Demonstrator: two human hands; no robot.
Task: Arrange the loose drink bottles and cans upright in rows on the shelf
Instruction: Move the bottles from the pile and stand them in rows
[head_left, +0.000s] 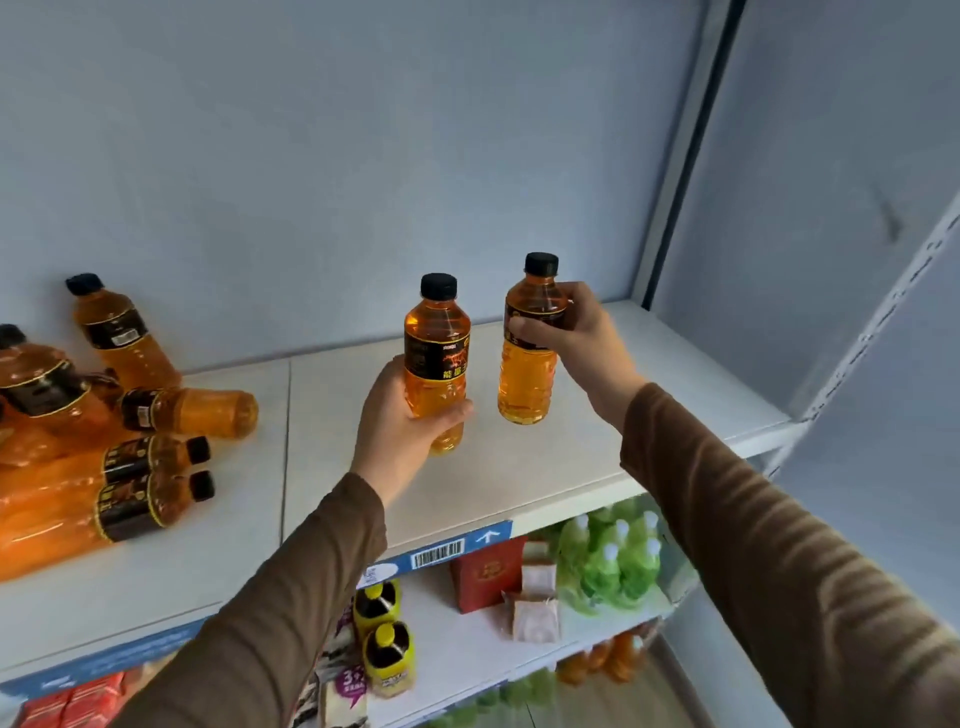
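Two orange drink bottles with black caps and black labels stand upright over the white top shelf (545, 467). My left hand (400, 426) grips the lower body of the left bottle (437, 343). My right hand (576, 332) grips the right bottle (530, 374) around its label, and that bottle's base is at the shelf surface. At the shelf's left end several more orange bottles (78, 467) lie in a loose pile, one lying bottle (197, 411) pointing right, and one bottle (117, 332) leans at the back.
Grey back wall and a grey upright post (670, 208) bound the shelf at the right. Lower shelves hold green bottles (618, 561), a red box (485, 571), yellow-capped dark bottles (384, 639) and small packets. A blue price strip (441, 553) runs along the shelf front.
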